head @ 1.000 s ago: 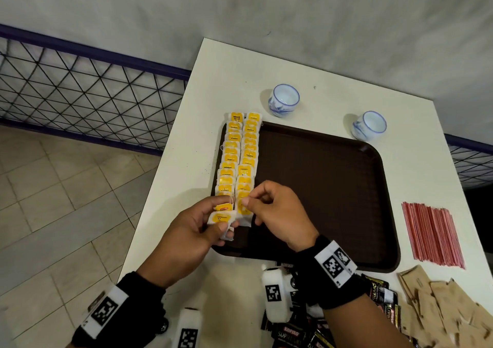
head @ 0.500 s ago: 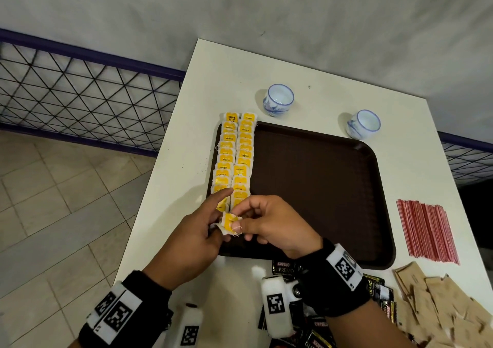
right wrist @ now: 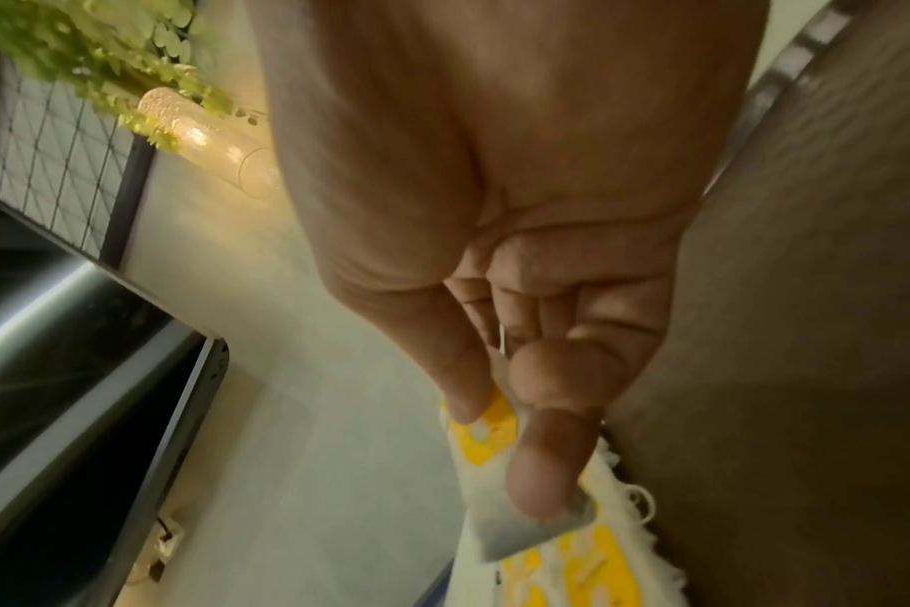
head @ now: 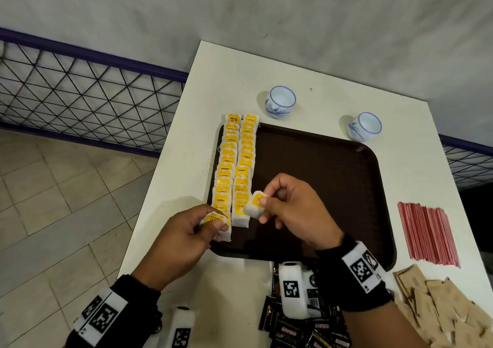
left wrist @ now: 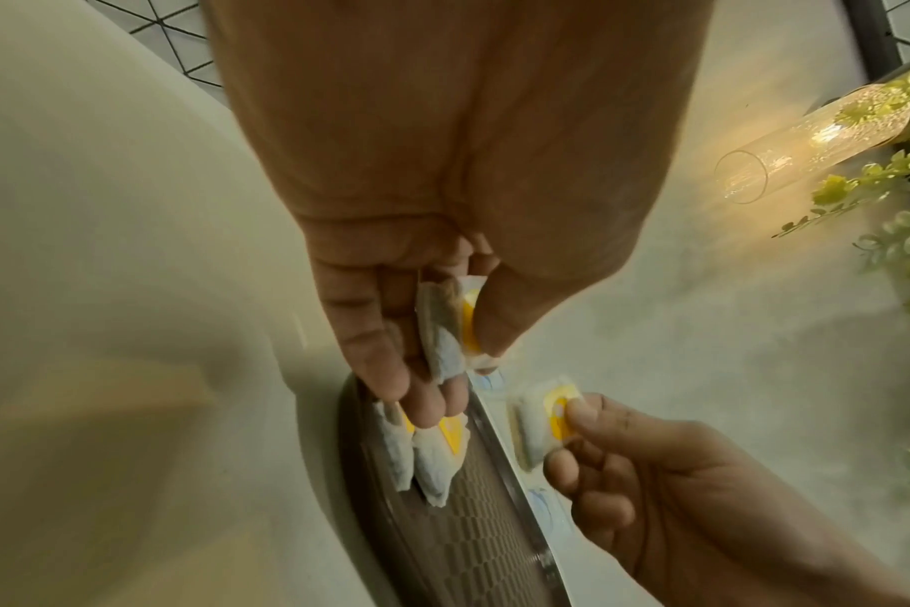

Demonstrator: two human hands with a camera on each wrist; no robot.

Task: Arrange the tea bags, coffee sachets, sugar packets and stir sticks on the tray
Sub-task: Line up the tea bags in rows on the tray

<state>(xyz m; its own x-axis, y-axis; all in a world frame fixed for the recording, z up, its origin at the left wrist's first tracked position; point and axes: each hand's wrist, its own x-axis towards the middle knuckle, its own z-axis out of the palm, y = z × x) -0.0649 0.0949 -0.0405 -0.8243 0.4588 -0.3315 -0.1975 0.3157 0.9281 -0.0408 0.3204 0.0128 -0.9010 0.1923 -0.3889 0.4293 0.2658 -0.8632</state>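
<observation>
A dark brown tray (head: 333, 187) lies on the white table (head: 266, 75). Two rows of yellow-tagged tea bags (head: 237, 160) run down its left side. My left hand (head: 210, 223) pinches a tea bag (head: 216, 220) at the near end of the left row; the left wrist view shows this left hand (left wrist: 442, 328) holding that bag (left wrist: 450, 328) between thumb and fingers. My right hand (head: 262, 204) pinches another tea bag (head: 254, 207) just above the tray, right of the rows. In the right wrist view the right hand (right wrist: 494, 415) grips its tea bag (right wrist: 486, 437) over the rows.
Two blue-and-white cups (head: 280, 101) (head: 365, 126) stand behind the tray. Red stir sticks (head: 426, 233) lie to its right, brown sugar packets (head: 440, 310) at the near right, black coffee sachets (head: 301, 329) along the near edge. A mesh railing (head: 80, 102) runs past the table's left side.
The hands, together at the near end of the rows, have drawn apart. The right hand has lifted one tea bag to the right; the left keeps another at the left row's end.
</observation>
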